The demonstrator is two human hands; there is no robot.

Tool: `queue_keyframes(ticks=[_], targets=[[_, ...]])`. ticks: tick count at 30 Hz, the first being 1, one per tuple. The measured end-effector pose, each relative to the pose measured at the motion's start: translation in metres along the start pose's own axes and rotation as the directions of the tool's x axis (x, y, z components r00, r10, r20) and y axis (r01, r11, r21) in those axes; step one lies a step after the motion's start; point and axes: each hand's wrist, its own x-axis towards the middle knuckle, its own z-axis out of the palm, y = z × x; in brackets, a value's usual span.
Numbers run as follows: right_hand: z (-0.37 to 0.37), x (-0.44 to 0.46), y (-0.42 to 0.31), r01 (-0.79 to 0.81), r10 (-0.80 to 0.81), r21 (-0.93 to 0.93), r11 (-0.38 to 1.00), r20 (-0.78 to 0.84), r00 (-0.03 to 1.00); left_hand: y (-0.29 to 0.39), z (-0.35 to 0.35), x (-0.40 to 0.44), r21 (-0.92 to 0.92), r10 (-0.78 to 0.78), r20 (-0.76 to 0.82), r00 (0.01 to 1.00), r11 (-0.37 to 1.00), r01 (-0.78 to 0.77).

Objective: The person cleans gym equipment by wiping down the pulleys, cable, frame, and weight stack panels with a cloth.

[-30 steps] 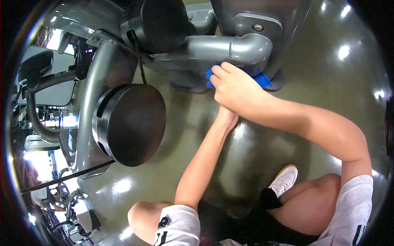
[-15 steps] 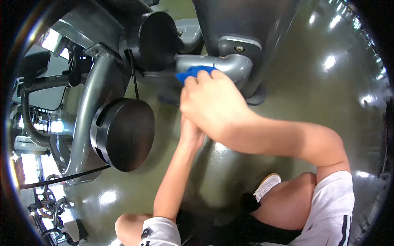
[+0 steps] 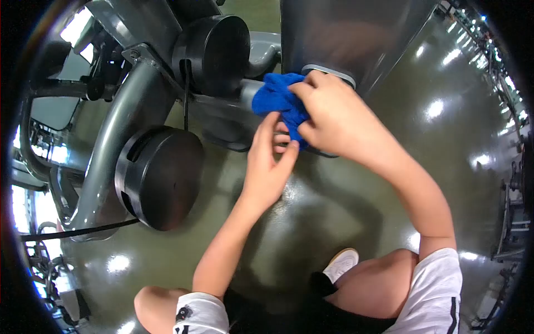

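Observation:
A crumpled blue cloth (image 3: 278,97) lies against the grey metal tube at the base of an exercise machine. My right hand (image 3: 336,114) grips the cloth from the right, thumb and fingers bent into its folds. Below it, my left hand (image 3: 267,164) is curled at the cloth's lower hanging corner, with thumb and fingertips touching the fabric and a gap showing between them. The cloth and my right hand cover much of the silver tube (image 3: 249,93) behind.
Two round black pulley covers, an upper one (image 3: 225,55) and a lower one (image 3: 167,178), stand left of my hands, with a black cable running from the lower. A thick grey frame tube (image 3: 119,139) and dark upright panel (image 3: 350,39) flank them. The floor (image 3: 417,161) is shiny.
My hands, stacked together before, have come apart: the right moved up and right, the left is now visible below. More of the blue cloth shows, bunched open. The view has shifted slightly.

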Motion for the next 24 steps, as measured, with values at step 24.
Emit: queue_keyframes(ticks=[24], targets=[[0.025,-0.051,0.025,-0.2,0.41,0.36,0.911,-0.755,0.511,0.019,-0.02,-0.031,0.303,-0.129,0.085,0.988,0.948,0.098]])
